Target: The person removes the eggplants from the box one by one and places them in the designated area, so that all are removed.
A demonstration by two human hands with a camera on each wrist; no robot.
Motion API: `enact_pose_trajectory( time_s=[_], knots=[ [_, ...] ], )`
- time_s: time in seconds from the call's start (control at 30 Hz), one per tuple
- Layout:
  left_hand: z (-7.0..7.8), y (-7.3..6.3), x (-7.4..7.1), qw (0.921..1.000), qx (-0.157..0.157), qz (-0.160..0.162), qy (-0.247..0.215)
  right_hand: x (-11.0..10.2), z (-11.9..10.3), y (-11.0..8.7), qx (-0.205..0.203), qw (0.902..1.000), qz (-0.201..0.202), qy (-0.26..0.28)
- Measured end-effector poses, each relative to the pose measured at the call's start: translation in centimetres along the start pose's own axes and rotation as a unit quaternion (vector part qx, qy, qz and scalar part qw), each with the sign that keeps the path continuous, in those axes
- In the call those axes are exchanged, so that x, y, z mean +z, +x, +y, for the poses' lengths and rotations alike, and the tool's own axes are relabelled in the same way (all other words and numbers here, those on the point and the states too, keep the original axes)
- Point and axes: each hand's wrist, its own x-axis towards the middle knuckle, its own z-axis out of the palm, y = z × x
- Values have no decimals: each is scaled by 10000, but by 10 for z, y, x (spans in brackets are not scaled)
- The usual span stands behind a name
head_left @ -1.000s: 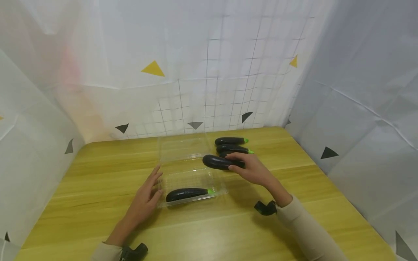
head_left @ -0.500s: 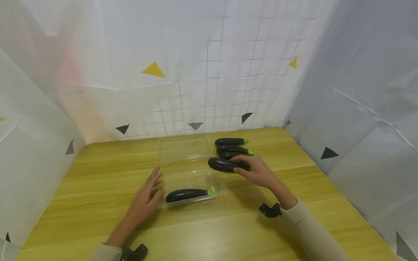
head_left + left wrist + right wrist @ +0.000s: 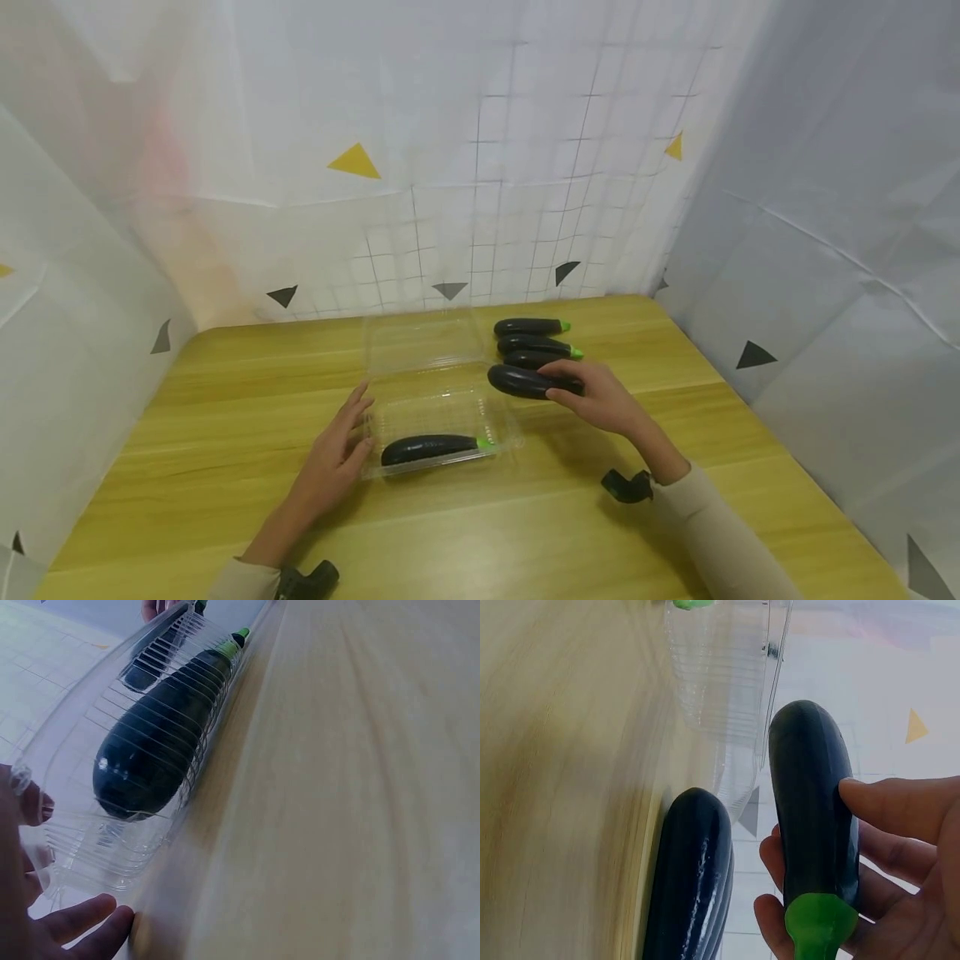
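Observation:
My right hand (image 3: pixel 600 402) holds an eggplant (image 3: pixel 516 381) above the table, just in front of three more eggplants lying side by side. In the right wrist view, thumb and fingers wrap that dark eggplant (image 3: pixel 810 787) near its green stem end. A clear plastic clamshell box (image 3: pixel 506 417) stands with its lid folded back. One eggplant (image 3: pixel 429 448) lies inside along the near wall, green stem to the right. At the box's left end rests my left hand (image 3: pixel 333 458), its fingers extended along the wall. The left wrist view shows those fingers (image 3: pixel 82 919) beside the box's end.
The three eggplants, far (image 3: pixel 525 327), middle (image 3: pixel 532 343) and near (image 3: pixel 525 359), lie at the back right of the wooden table (image 3: pixel 480 533). The transparent lid (image 3: pixel 423 340) lies behind the box. White sheeting (image 3: pixel 300 242) encloses the table's back and sides.
My right hand has moved right with the eggplant, away from the box, uncovering more of the nearest lying eggplant. The left hand and the box have stayed put.

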Motion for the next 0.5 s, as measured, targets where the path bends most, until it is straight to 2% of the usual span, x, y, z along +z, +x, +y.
enact_pose_trajectory(
  time_s=[0.5],
  knots=[
    [-3, 0, 0, 10000, 69, -41, -3, -6, 18, -7, 197, 9998, -3, -64]
  ],
)
